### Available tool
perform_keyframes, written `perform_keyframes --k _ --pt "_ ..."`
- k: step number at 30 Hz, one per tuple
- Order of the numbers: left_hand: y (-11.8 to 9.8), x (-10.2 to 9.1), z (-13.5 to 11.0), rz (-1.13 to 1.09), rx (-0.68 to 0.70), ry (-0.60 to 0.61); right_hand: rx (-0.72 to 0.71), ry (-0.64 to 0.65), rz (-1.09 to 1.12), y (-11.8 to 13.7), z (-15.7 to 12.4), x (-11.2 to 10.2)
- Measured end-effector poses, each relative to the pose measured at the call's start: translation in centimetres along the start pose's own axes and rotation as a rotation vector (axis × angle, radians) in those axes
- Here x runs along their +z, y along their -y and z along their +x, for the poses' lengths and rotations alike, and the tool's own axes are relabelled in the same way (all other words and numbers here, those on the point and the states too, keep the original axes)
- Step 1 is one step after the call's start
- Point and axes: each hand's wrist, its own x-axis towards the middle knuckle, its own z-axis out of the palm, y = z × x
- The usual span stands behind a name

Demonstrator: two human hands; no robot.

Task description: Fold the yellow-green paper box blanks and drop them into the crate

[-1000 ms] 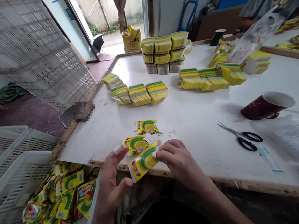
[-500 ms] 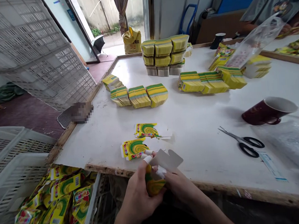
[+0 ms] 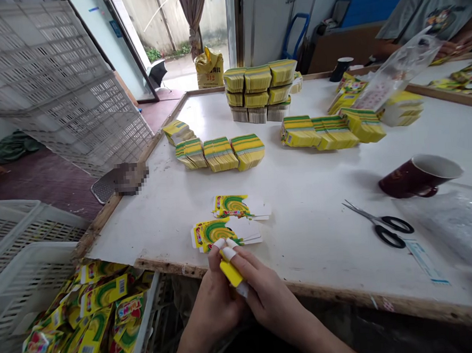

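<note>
Both hands meet at the table's near edge around a small yellow cardboard box [image 3: 231,273]. My left hand [image 3: 217,295] is closed on its left side, and my right hand [image 3: 262,286] closes over it from the right. White coverings wrap several fingertips. Much of the box is hidden by the fingers. Just beyond the fingertips lie two small piles of flat printed cartons, a nearer carton pile [image 3: 213,232] and a farther carton pile [image 3: 230,204], yellow and green with white flaps.
Bundled carton rows [image 3: 221,153] and a taller carton stack [image 3: 257,90] stand farther back. Scissors [image 3: 378,223], a dark mug [image 3: 415,176] and clear plastic [image 3: 459,227] lie right. A crate [image 3: 148,309] of yellow packs sits below left. Across the table, a person's hands [image 3: 458,46] work.
The box's grey-white flap, raised earlier, no longer shows. My right hand has moved left and up over the box, so both sets of fingertips now meet. The nearer pile's white flaps are uncovered.
</note>
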Motion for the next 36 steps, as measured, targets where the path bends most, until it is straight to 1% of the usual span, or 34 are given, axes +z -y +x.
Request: perform_keyframes --k 2,4,6,7,11,13,16,18,19,21,24,27,30,31,33,36 --pt "0.4 0.2 -0.1 0.026 -0.012 -0.067 -0.06 0.005 -0.045 -0.2 0.1 -0.1" --pt "0.5 0.3 -0.4 0.062 -0.051 -0.144 -0.066 -0.055 -0.073 -0.6 0.3 -0.5" --pt "0.6 0.1 -0.6 0.082 -0.088 -0.177 -0.066 -0.079 -0.128 -1.1 0.3 -0.9" --pt "0.6 -0.1 -0.7 0.084 -0.1 -0.179 -0.065 -0.058 -0.165 -1.4 0.4 -1.1" --pt "0.6 -1.2 -0.8 0.112 -0.113 -0.18 -0.014 0.142 -0.316 -1.6 0.6 -1.7" --pt "0.5 -1.8 -0.6 0.127 -0.104 -0.157 0.006 0.188 -0.357 -1.3 1.0 -2.2" --pt "0.3 -2.5 -0.5 0.095 -0.091 -0.073 -0.028 0.261 -0.338 -0.4 1.8 -3.4" --pt "0.1 -2.8 -0.4 0.086 -0.09 -0.025 -0.042 0.324 -0.317 -0.1 2.2 -4.2" --pt "0.1 -2.8 -0.4 0.097 -0.09 -0.014 -0.034 0.337 -0.308 -0.1 2.3 -4.4" --pt "0.1 -2.7 -0.2 0.136 -0.081 -0.024 0.008 0.301 -0.279 -0.3 2.4 -4.3" --pt "0.3 -2.4 -0.1 0.146 -0.072 -0.065 0.041 0.193 -0.17 -1.2 2.3 -3.2" --pt "0.6 -2.4 -0.2 0.06 -0.095 -0.093 -0.008 0.156 -0.07 -1.8 2.1 -2.2" --pt "1.2 -3.2 -0.9 -0.067 -0.145 -0.105 -0.032 0.156 -0.027 -2.0 2.3 -2.1" --pt "1.5 -3.7 -1.2 -0.1 -0.162 -0.127 -0.02 0.135 -0.037 -2.1 2.4 -2.2" --pt "2.5 -5.3 -2.1 -0.12 -0.191 -0.248 0.022 0.063 -0.129 -2.4 2.9 -2.3" --pt "4.6 -9.1 -3.9 -0.005 -0.244 -0.559 0.065 -0.021 -0.365 -3.2 3.7 -2.3"
